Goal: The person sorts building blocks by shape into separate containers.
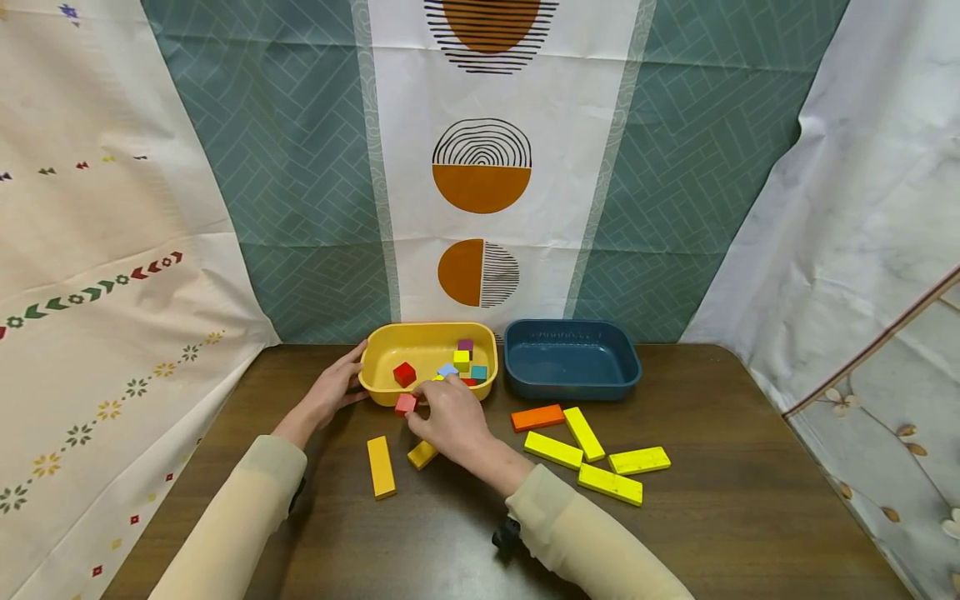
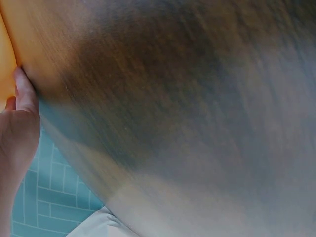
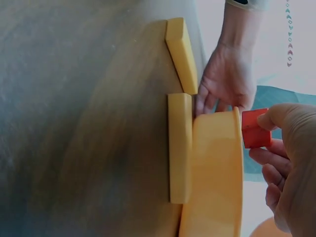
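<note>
A red cube [image 1: 406, 405] is pinched by my right hand [image 1: 455, 419] above the front rim of the yellow bin [image 1: 429, 332]. In the right wrist view, thumb and fingers hold that cube just beside the rim. Inside the bin lie another red cube [image 1: 404, 374], a yellow cube [image 1: 461, 360], a purple cube [image 1: 466, 346], a teal cube [image 1: 479, 372] and a light blue cube [image 1: 447, 370]; others are partly hidden by the right hand. Against the bin's left end rests my left hand [image 1: 335, 390], its fingers fairly straight along the wall.
To the right of the yellow bin stands a dark blue bin [image 1: 573, 391]. An orange block [image 1: 537, 417] and several yellow blocks [image 1: 553, 450] lie in front of it. Two amber blocks, a left one [image 1: 381, 467] and a partly covered one [image 1: 422, 454], lie nearer me. Curtains rise behind the table.
</note>
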Demonstrator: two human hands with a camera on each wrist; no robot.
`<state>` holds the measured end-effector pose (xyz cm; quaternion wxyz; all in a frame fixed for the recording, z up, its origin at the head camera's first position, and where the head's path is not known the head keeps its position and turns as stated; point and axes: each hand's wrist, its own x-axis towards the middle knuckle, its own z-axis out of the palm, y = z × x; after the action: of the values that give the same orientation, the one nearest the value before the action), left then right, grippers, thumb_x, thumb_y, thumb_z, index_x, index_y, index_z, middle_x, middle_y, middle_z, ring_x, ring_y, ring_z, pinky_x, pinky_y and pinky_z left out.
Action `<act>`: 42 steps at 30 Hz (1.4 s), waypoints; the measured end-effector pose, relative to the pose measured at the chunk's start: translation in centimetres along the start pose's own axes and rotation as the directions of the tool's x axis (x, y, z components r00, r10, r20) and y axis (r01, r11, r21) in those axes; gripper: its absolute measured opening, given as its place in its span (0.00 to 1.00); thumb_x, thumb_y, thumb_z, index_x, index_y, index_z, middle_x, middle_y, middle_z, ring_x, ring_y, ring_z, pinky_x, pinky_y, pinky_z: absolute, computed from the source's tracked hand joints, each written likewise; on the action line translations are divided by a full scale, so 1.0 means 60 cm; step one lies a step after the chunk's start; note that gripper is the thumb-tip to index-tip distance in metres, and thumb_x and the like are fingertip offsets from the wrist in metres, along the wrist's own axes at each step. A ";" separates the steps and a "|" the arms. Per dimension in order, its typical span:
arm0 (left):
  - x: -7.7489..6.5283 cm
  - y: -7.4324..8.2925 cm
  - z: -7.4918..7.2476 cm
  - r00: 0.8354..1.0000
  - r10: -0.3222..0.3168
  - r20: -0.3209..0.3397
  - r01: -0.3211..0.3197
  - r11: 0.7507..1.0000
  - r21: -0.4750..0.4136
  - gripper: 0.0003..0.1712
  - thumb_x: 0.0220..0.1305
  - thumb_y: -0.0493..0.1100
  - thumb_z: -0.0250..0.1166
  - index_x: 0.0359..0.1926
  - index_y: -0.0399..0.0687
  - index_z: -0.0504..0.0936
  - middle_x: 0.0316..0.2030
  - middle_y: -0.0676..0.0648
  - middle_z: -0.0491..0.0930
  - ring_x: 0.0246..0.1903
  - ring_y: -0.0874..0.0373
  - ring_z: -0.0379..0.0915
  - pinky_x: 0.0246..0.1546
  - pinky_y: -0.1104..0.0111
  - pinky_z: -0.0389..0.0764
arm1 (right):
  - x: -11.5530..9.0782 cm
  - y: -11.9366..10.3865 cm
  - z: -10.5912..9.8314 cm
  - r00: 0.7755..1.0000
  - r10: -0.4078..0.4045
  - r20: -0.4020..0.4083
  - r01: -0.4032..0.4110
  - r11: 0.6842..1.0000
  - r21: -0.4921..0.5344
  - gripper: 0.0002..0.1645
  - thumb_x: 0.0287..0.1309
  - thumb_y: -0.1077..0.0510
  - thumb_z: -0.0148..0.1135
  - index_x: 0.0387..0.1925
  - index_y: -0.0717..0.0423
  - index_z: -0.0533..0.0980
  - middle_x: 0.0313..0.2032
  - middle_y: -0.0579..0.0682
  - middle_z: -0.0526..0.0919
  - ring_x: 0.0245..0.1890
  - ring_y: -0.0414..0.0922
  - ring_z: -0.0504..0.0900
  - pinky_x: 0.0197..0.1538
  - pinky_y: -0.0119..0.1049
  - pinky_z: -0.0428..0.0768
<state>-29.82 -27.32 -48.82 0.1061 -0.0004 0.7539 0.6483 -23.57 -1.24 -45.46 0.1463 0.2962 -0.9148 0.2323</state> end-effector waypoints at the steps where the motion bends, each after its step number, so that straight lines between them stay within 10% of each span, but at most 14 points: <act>1: 0.000 0.001 0.001 1.000 0.000 -0.001 0.000 1.000 -0.001 0.34 0.82 0.45 0.41 0.83 0.62 0.46 0.81 0.47 0.42 0.71 0.39 0.60 0.66 0.45 0.69 | 0.000 0.001 -0.003 1.000 0.003 -0.004 -0.003 1.000 0.006 0.19 0.56 0.47 0.74 0.47 0.50 0.86 0.39 0.42 0.88 0.35 0.41 0.70 0.36 0.28 0.69; 24: -0.001 0.002 0.001 1.000 -0.002 0.000 0.002 1.000 -0.025 0.33 0.82 0.45 0.41 0.83 0.64 0.46 0.81 0.47 0.41 0.73 0.38 0.57 0.67 0.43 0.67 | 0.035 0.051 -0.067 0.987 0.044 -0.156 -0.041 0.999 0.021 0.17 0.56 0.49 0.75 0.45 0.51 0.87 0.39 0.43 0.88 0.37 0.43 0.72 0.35 0.31 0.74; 42: -0.002 0.001 -0.001 1.000 0.005 0.016 -0.005 1.000 -0.028 0.34 0.83 0.45 0.41 0.83 0.63 0.44 0.81 0.46 0.39 0.73 0.38 0.56 0.67 0.43 0.66 | 0.079 0.081 -0.094 0.989 0.079 -0.126 -0.086 0.995 -0.046 0.16 0.59 0.48 0.73 0.46 0.49 0.86 0.37 0.42 0.87 0.37 0.42 0.70 0.36 0.33 0.71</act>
<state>-29.71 -27.38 -48.72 0.1105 0.0051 0.7439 0.6591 -29.49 2.88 -40.40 0.2006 0.2393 -0.9210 0.2328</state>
